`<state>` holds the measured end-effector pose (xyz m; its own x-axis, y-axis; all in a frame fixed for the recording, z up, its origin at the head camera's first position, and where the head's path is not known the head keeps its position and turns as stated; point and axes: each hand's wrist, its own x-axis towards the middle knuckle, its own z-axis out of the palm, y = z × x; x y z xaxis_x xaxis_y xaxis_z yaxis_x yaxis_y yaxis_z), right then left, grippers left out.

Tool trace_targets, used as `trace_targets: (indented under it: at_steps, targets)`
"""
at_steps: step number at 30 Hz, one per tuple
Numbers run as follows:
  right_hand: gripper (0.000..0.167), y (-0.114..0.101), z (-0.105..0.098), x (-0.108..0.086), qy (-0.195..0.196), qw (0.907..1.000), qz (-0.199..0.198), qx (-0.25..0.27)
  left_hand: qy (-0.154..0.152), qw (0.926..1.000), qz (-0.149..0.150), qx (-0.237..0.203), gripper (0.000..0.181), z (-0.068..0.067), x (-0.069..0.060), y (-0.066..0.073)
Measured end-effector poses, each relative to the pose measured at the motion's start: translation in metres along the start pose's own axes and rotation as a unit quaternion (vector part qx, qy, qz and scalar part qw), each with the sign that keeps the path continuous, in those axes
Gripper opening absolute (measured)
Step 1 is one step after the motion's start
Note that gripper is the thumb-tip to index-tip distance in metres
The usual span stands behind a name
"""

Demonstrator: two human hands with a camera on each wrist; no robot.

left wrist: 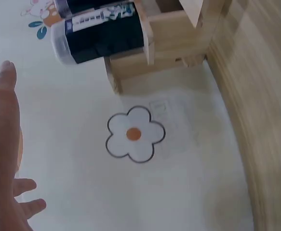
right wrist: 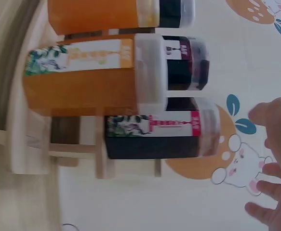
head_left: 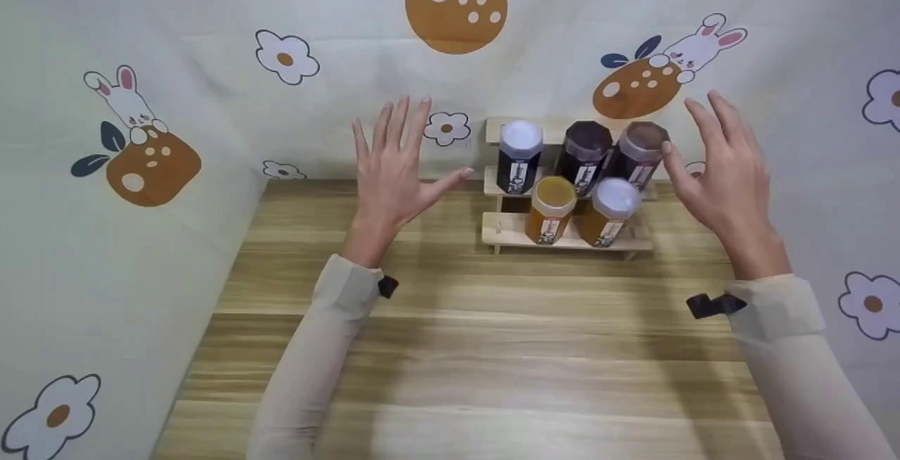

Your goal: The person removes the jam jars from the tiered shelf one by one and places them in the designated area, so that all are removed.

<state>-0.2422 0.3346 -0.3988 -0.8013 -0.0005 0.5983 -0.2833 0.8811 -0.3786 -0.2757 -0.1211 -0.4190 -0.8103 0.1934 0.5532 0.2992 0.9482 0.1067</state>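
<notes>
A light wooden tiered rack (head_left: 498,229) stands at the table's back, holding several upright jars. On its upper tier are a white-lidded dark jar (head_left: 520,157), a dark-lidded jar (head_left: 585,154) and a brownish-lidded dark jar (head_left: 638,157). The lower tier bears a yellow-lidded amber jar (head_left: 552,212) and a white-lidded amber jar (head_left: 610,214). My left hand (head_left: 394,171) is raised left of the rack, fingers spread, touching nothing. Right of the rack, my right hand (head_left: 731,171) is raised with fingers extended, its thumb near the brownish-lidded jar; contact cannot be told.
The wood-grain table (head_left: 450,361) extends in front of the rack. Behind and along the sides hangs a pale cloth (head_left: 225,94) printed with rabbits, oranges and flowers.
</notes>
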Motion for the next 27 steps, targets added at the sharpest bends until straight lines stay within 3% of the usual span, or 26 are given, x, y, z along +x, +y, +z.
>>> trace_targets:
  at_steps: [4,8,12,18,22,27]
  targets:
    - [0.053,0.008,0.015,-0.021,0.068,0.9962,0.003,0.055,0.012,0.9981,0.017,-0.058,0.109,0.011,-0.017,0.011]
    - [0.051,0.019,0.028,-0.045,0.076,0.99,0.045,0.11,-0.022,0.9891,0.025,-0.144,0.101,0.026,-0.035,0.023]
    - [0.056,0.029,0.043,-0.069,0.024,0.9806,0.116,0.156,-0.072,0.9716,0.019,-0.225,0.095,0.048,-0.053,0.031]
    - [0.06,0.046,0.069,-0.094,-0.062,0.9531,0.213,0.206,-0.114,0.9448,0.015,-0.307,0.084,0.079,-0.075,0.044]
    - [0.058,0.054,0.086,-0.103,-0.102,0.9367,0.26,0.211,-0.116,0.9319,0.024,-0.343,0.077,0.09,-0.08,0.058]
    - [0.053,0.06,0.102,-0.113,-0.112,0.9152,0.323,0.213,-0.146,0.9138,0.017,-0.379,0.076,0.104,-0.082,0.08]
